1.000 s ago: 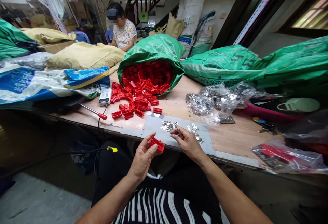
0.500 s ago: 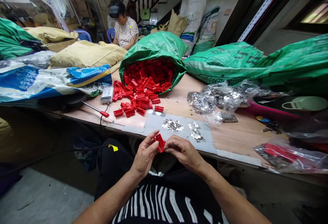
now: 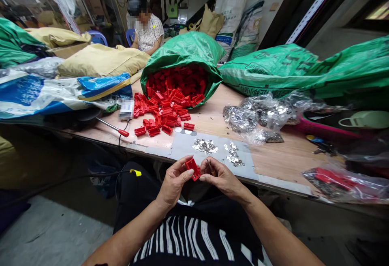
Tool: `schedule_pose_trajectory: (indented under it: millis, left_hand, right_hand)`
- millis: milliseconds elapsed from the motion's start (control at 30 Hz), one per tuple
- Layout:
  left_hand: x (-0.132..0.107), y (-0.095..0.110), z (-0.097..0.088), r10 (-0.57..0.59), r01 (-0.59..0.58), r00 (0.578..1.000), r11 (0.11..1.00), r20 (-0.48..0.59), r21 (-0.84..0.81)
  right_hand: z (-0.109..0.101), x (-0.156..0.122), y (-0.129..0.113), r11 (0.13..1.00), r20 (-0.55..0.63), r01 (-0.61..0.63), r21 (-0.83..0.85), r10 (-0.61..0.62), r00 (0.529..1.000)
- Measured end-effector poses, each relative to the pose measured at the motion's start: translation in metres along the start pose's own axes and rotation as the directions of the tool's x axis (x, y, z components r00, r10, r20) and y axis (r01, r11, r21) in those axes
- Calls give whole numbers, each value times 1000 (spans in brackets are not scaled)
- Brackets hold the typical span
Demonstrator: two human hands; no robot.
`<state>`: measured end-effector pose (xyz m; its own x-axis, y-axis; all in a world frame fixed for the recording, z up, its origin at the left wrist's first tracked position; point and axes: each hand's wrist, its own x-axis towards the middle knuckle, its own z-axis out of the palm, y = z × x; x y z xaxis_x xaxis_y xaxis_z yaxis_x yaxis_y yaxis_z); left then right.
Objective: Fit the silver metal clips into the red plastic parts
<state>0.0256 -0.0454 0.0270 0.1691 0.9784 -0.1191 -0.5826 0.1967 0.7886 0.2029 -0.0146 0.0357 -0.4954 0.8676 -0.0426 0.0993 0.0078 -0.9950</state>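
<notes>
My left hand (image 3: 174,180) and my right hand (image 3: 219,175) meet just below the table's front edge, both pinched on one small red plastic part (image 3: 193,168). Whether the right fingers also hold a metal piece is hidden. On the grey mat (image 3: 212,154) right above my hands lie two little heaps of small shiny metal pieces (image 3: 205,146). Further back, loose red parts (image 3: 162,116) spill from an open green sack (image 3: 184,57).
A clear bag of metal pieces (image 3: 258,116) lies right of the mat. Green sacks (image 3: 273,69) fill the back right, blue-white and tan sacks (image 3: 60,91) the left. A red-tipped tool (image 3: 114,128) and a phone (image 3: 126,109) lie left. Another person (image 3: 146,28) sits behind.
My right hand left the metal heap on the mat and came back to the red part; both hands now pinch it and have turned it more upright.
</notes>
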Motion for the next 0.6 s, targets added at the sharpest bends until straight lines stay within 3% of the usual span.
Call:
schedule_pose_trajectory:
  millis: [267, 433, 500, 600]
  left_hand:
    - [0, -7, -5, 52, -65, 995, 983, 83, 169]
    - [12, -3, -12, 123, -142, 989, 949, 86, 280]
    - [22, -1, -19, 200, -215, 977, 886, 79, 410]
    - [38, 3, -29, 292, -297, 949, 718, 114, 629]
  right_hand:
    - [-2, 3, 0, 998, -9, -33, -51, 32, 999]
    - [-8, 11, 2, 949, -93, 10, -315, -41, 995]
    - [-11, 14, 3, 886, -129, 35, -463, -106, 986]
    - [-13, 19, 6, 800, -149, 43, -599, -165, 975]
